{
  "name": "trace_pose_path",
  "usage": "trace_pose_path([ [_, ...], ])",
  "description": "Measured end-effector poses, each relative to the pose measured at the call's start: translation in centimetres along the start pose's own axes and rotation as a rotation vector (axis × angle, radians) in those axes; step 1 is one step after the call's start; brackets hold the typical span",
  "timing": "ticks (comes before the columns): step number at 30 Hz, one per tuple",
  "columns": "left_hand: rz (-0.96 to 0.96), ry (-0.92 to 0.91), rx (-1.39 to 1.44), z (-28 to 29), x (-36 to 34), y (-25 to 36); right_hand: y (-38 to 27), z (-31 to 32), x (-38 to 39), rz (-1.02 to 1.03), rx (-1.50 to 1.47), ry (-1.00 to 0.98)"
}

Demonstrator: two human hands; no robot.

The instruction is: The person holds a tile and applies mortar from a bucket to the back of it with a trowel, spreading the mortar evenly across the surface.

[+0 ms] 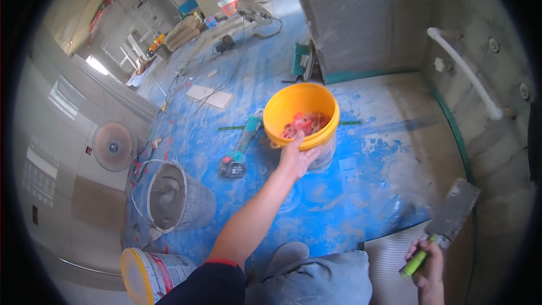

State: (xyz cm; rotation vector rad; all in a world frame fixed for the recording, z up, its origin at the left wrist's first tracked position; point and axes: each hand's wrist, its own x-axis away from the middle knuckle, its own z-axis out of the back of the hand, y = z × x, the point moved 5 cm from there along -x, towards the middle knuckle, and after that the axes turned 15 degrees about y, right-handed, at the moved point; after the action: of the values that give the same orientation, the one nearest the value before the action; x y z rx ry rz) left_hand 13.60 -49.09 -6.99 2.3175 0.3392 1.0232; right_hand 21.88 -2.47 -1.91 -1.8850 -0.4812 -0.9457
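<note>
My left hand (298, 157) reaches forward and grips the near side of a yellow-rimmed bucket (272, 112), with the thumb up by its rim. Small red plastic pieces (309, 124) lie inside the bucket. At the lower right, my right hand (429, 265) is closed around the green handle of a trowel (453, 212), whose flat grey blade is smeared with mortar and points away from me. Under and beside the trowel lies a grey sheet (389, 254) with fine parallel ridges.
A teal cordless power tool (244, 144) lies left of the yellow bucket. Further left are a tilted mortar bucket (197, 200) and a white tub with a yellow rim (161, 271). A white pipe (466, 73) runs along the right wall. Cables, a board (209, 96) and sacks (185, 31) lie farther back.
</note>
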Motion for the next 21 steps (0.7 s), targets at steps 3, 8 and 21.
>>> trace_pose_path([
  [3, -0.014, -0.013, -0.008, 0.7, -4.0, 2.7, -0.8, -0.9, -0.2, 0.055, 0.045, 0.075],
  [8, -0.17, 0.05, -0.342, 4.2, -1.4, 3.2, -1.3, -2.3, -3.8, 0.071, 0.073, 0.106],
  [21, -0.195, 0.574, -0.194, 32.6, -5.6, 10.7, 2.8, -8.6, 7.4, -0.246, 0.075, -0.048],
])
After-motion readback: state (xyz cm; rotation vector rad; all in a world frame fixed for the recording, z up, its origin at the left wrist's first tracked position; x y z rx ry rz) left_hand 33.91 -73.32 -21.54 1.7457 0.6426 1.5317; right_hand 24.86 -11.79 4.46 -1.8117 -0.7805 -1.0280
